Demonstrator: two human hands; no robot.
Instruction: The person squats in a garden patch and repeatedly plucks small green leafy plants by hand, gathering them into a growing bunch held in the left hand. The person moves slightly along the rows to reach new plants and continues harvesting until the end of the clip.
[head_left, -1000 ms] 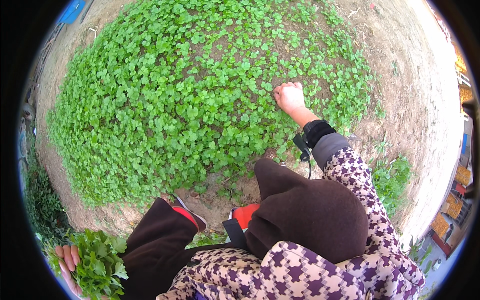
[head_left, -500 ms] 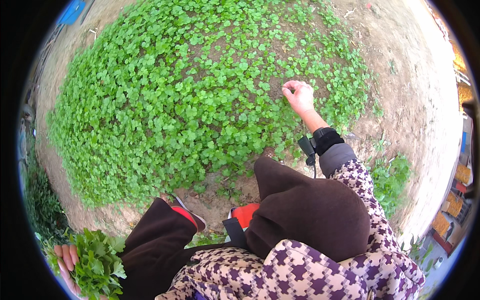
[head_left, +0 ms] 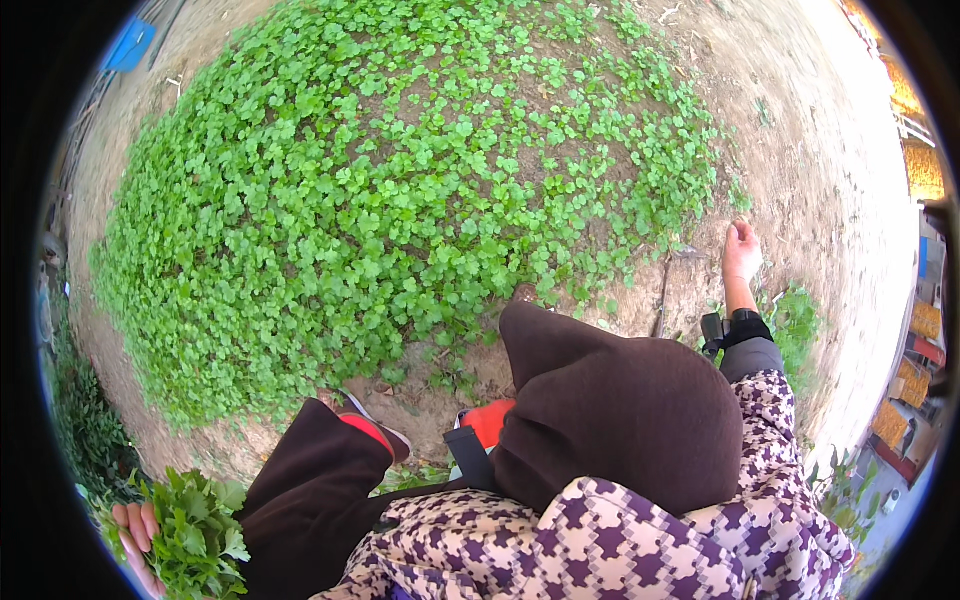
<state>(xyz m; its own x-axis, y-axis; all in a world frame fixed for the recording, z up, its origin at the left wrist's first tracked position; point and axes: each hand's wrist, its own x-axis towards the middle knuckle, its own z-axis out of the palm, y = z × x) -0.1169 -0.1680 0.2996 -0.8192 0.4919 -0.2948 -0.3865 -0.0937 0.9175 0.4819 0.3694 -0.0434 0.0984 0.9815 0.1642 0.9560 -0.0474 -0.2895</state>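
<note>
The left hand [head_left: 143, 545], at the lower left rim of the view, had its fingers wrapped round a bunch of leafy greens [head_left: 198, 540], clamped together on it, with the leaves spilling out on the side toward the brown-trousered leg [head_left: 310, 485]. The right hand [head_left: 742, 252] was out at the end of a bent-looking forearm, its fingers curled in and drawn together; whether anything small lay between them could not be told. A black band [head_left: 747, 328] circled that wrist, with a small dark device [head_left: 712, 332] beside it. The bed of low green plants [head_left: 350, 210] filled the middle and upper left, dense on the left and thinner toward the right, where soil showed between the stems. Its right edge ended just short of the right hand, which hung over a wide strip of pale earth [head_left: 825, 190] that gave it room outward. A tuft of greenery [head_left: 797, 325] stood close by the right wrist. The near edge of the bed ran up to the knee [head_left: 620, 420] and one shoe [head_left: 390, 430], leaving a narrow margin of dirt between the legs.
</note>
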